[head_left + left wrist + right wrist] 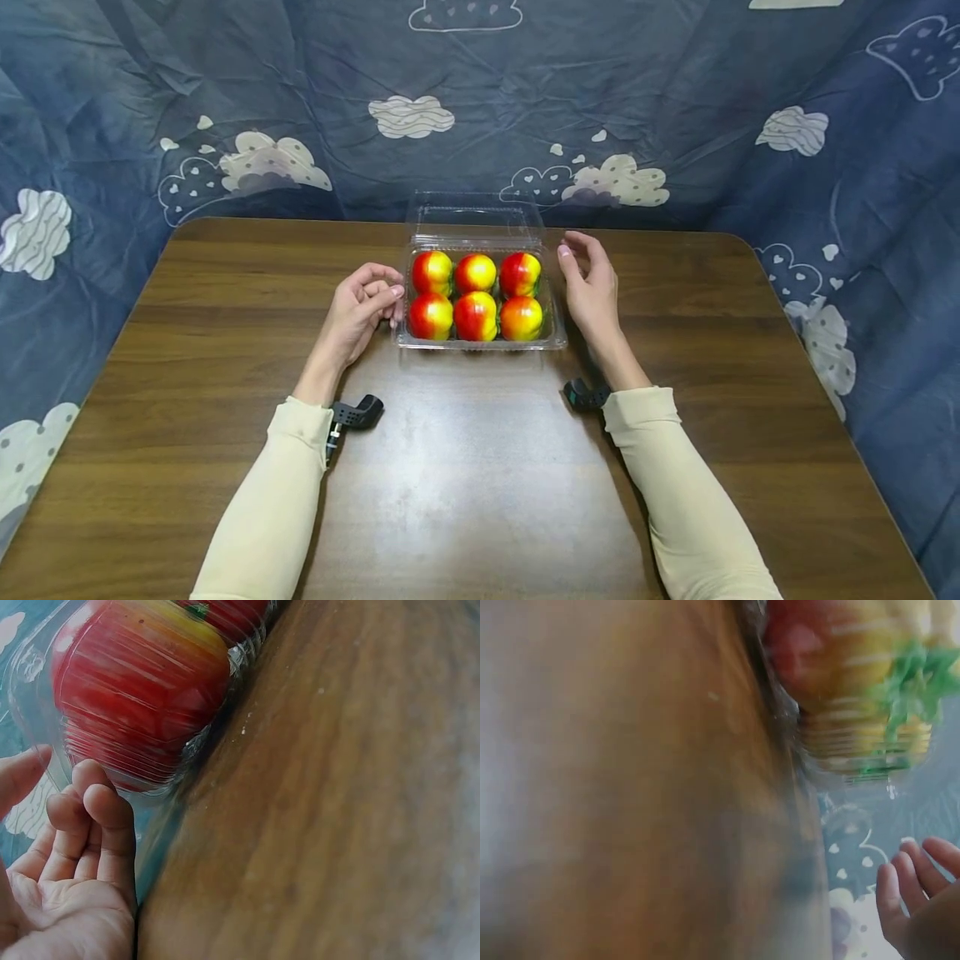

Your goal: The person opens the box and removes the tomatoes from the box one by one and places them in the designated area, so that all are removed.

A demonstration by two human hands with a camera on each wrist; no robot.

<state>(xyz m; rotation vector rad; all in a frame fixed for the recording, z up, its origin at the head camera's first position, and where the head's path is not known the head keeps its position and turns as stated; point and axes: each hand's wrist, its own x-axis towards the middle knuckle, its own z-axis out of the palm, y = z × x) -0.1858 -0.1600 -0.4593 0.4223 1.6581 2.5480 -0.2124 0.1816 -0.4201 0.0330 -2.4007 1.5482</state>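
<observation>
A clear plastic clamshell container (480,343) lies on the table, its hinged lid (476,218) raised at the back. Inside, two rows of three glossy red-and-yellow apple-like fruits (476,317) fill it; a green leafy top shows on one fruit (832,652) in the right wrist view. At the container's left rim, my left hand (360,312) has its thumb and curled fingers about the edge, pinching it. My right hand (592,287) is just right of the container, apart from it, fingers loosely bent and holding nothing.
The brown wooden table (225,350) has its far edge just behind the container. A dark blue curtain (337,75) with cloud patterns hangs behind and at both sides. Black wrist-camera mounts (358,412) stick out from both wrists.
</observation>
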